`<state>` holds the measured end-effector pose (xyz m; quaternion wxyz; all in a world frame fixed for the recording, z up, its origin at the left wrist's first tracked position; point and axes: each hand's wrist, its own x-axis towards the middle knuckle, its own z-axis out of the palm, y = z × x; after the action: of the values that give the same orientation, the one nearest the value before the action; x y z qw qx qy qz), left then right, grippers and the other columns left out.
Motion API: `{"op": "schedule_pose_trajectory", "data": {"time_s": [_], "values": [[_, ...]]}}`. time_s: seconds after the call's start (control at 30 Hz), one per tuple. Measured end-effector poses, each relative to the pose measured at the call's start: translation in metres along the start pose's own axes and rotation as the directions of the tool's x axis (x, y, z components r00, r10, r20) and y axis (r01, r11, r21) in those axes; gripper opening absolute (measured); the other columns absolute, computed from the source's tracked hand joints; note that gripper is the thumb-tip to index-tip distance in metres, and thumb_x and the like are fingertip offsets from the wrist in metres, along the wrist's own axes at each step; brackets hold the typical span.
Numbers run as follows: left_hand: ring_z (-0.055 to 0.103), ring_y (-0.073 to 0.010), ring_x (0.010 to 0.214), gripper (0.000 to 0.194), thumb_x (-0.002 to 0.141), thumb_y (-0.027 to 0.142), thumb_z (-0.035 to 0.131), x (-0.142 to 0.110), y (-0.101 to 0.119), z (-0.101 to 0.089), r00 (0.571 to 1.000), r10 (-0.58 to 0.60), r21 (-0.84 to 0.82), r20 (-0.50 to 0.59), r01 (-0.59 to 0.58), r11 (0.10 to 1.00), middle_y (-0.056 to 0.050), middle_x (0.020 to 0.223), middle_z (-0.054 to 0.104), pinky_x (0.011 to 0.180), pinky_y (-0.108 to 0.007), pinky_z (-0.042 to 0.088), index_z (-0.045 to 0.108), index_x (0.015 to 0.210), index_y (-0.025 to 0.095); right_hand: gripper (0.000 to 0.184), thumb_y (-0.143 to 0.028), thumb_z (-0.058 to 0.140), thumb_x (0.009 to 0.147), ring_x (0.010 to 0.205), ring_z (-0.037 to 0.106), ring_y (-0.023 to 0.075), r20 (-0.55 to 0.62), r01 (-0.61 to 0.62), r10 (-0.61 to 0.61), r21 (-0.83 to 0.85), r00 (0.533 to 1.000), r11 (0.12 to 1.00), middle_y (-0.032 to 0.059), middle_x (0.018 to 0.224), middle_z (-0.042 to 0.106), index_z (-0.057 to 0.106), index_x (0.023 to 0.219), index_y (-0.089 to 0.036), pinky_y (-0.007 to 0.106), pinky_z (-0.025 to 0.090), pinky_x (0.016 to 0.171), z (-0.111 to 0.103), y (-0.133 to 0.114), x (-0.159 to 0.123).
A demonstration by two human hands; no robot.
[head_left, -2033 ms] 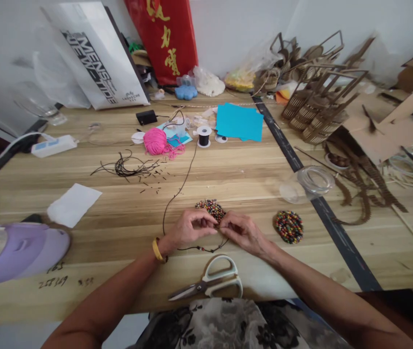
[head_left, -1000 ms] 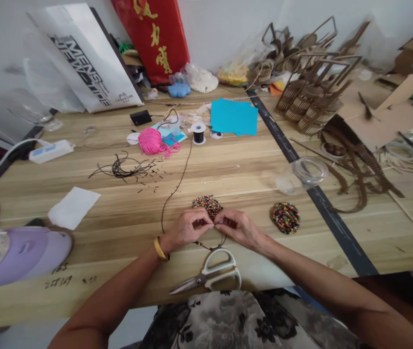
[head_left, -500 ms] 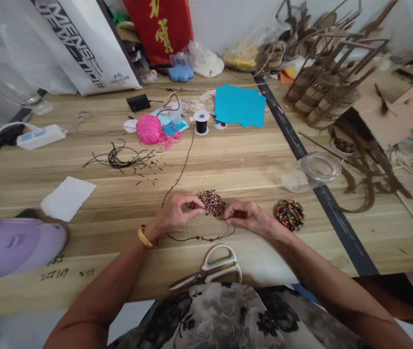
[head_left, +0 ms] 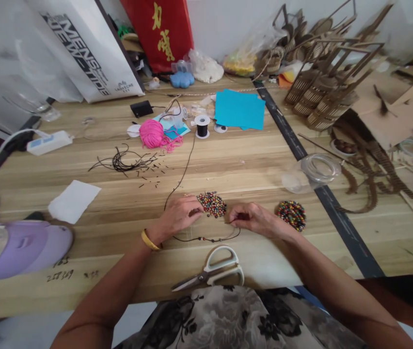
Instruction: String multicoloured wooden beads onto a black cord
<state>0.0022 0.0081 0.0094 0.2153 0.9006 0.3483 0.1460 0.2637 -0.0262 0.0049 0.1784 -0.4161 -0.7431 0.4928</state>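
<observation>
My right hand (head_left: pixel 253 218) pinches a thin black cord (head_left: pixel 189 239) close to its end, just right of a pile of small multicoloured beads (head_left: pixel 212 204). The cord sags in a loop between my hands, with several beads threaded along its lowest stretch. At the pile's left edge is my left hand (head_left: pixel 181 214), its fingers curled together at the tips; whether a bead is between them is hidden. A spool of black cord (head_left: pixel 202 129) stands farther back, its line running down toward my left hand. Scissors (head_left: pixel 210 271) with white handles lie near the table's front edge.
Right of my right hand lies a round cluster of beads (head_left: pixel 291 215). Black cord offcuts (head_left: pixel 122 162), pink yarn (head_left: pixel 151 134) and blue sheets (head_left: pixel 240 109) lie farther back. A purple device (head_left: pixel 28 247) stands at left, a clear tubing coil (head_left: pixel 320 167) and woven baskets (head_left: pixel 323 99) at right.
The fingers of my left hand have drawn in closer at the bead pile. My right hand has shifted slightly away from the pile, still with the cord. The view has moved a little.
</observation>
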Motion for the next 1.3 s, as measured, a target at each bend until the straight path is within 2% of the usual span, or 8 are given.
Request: {"op": "schedule_pose_trajectory", "data": {"time_s": [0.23, 0.37, 0.57, 0.9, 1.0, 1.1, 1.2, 1.3], "values": [[0.059, -0.0180, 0.081, 0.014, 0.087, 0.019, 0.054, 0.000, 0.006, 0.013, 0.997, 0.027, -0.008, -0.076, -0.027, 1.000, -0.006, 0.082, 0.066, 0.080, -0.031, 0.044, 0.067, 0.081, 0.017, 0.007, -0.018, 0.060, 0.082, 0.055, 0.049, 0.0079, 0.007, -0.007, 0.006, 0.021, 1.000, 1.000, -0.0020, 0.064, 0.058, 0.065, 0.080, -0.013, 0.019, 0.038, 0.051, -0.001, 0.001, 0.000], [0.058, -0.0175, 0.081, 0.015, 0.089, 0.020, 0.053, 0.002, 0.013, 0.017, 0.995, 0.082, 0.011, -0.061, -0.081, 0.997, -0.005, 0.083, 0.065, 0.085, -0.033, 0.044, 0.066, 0.082, 0.017, 0.008, -0.018, 0.060, 0.082, 0.056, 0.049, 0.0081, 0.003, 0.018, -0.018, 0.018, 1.000, 1.000, -0.0009, 0.066, 0.061, 0.065, 0.081, -0.013, 0.020, 0.039, 0.052, 0.000, 0.002, 0.001], [0.057, -0.0203, 0.085, 0.018, 0.091, 0.022, 0.049, 0.005, 0.023, 0.022, 0.996, 0.090, 0.165, -0.005, -0.088, 0.982, -0.007, 0.086, 0.062, 0.087, -0.037, 0.045, 0.065, 0.085, 0.015, 0.006, -0.016, 0.059, 0.082, 0.057, 0.050, 0.0083, -0.002, 0.027, -0.027, 0.006, 1.000, 1.000, -0.0014, 0.066, 0.061, 0.065, 0.081, -0.013, 0.020, 0.039, 0.053, 0.002, 0.006, 0.000], [0.057, -0.0195, 0.084, 0.018, 0.091, 0.021, 0.048, 0.005, 0.021, 0.028, 0.991, 0.109, 0.209, -0.080, -0.090, 0.974, -0.006, 0.082, 0.062, 0.089, -0.037, 0.046, 0.064, 0.083, 0.015, 0.006, -0.013, 0.059, 0.081, 0.062, 0.053, 0.0091, 0.016, 0.027, -0.027, -0.002, 1.000, 1.000, -0.0010, 0.072, 0.063, 0.064, 0.083, -0.015, 0.020, 0.041, 0.057, 0.004, 0.010, 0.001], [0.058, -0.0175, 0.078, 0.015, 0.088, 0.020, 0.053, 0.006, 0.022, 0.025, 0.982, 0.051, 0.060, -0.180, -0.041, 0.997, -0.005, 0.079, 0.063, 0.082, -0.034, 0.047, 0.065, 0.080, 0.016, 0.006, -0.015, 0.058, 0.083, 0.062, 0.053, 0.0097, 0.010, 0.048, -0.048, 0.012, 0.999, 0.999, -0.0006, 0.073, 0.062, 0.064, 0.083, -0.015, 0.021, 0.041, 0.058, 0.005, 0.010, 0.001], [0.058, -0.0146, 0.070, 0.009, 0.082, 0.019, 0.059, 0.006, 0.023, 0.020, 0.962, -0.115, -0.259, -0.247, 0.048, 0.965, -0.005, 0.074, 0.065, 0.069, -0.027, 0.048, 0.065, 0.077, 0.015, 0.008, -0.019, 0.057, 0.085, 0.062, 0.052, 0.0101, -0.064, 0.078, -0.075, 0.054, 0.995, 0.996, 0.0001, 0.073, 0.061, 0.062, 0.082, -0.014, 0.021, 0.040, 0.056, 0.009, 0.005, 0.002], [0.059, -0.0127, 0.065, 0.008, 0.076, 0.021, 0.065, 0.006, 0.023, 0.016, 0.938, -0.316, -0.605, -0.142, 0.170, 0.778, -0.005, 0.071, 0.067, 0.063, -0.023, 0.047, 0.065, 0.075, 0.013, 0.011, -0.025, 0.055, 0.088, 0.065, 0.053, 0.0116, -0.252, 0.133, -0.107, 0.088, 0.962, 0.987, 0.0015, 0.075, 0.059, 0.060, 0.084, -0.015, 0.020, 0.040, 0.055, 0.017, -0.001, 0.004], [0.058, -0.0113, 0.061, 0.016, 0.070, 0.025, 0.071, 0.006, 0.023, 0.015, 0.915, -0.404, -0.799, 0.002, 0.245, 0.550, -0.004, 0.068, 0.067, 0.060, -0.021, 0.046, 0.064, 0.074, 0.011, 0.013, -0.027, 0.052, 0.091, 0.069, 0.054, 0.0133, -0.399, 0.217, -0.178, 0.054, 0.900, 0.975, 0.0031, 0.077, 0.058, 0.057, 0.085, -0.016, 0.023, 0.043, 0.059, 0.029, -0.006, 0.006]]}}
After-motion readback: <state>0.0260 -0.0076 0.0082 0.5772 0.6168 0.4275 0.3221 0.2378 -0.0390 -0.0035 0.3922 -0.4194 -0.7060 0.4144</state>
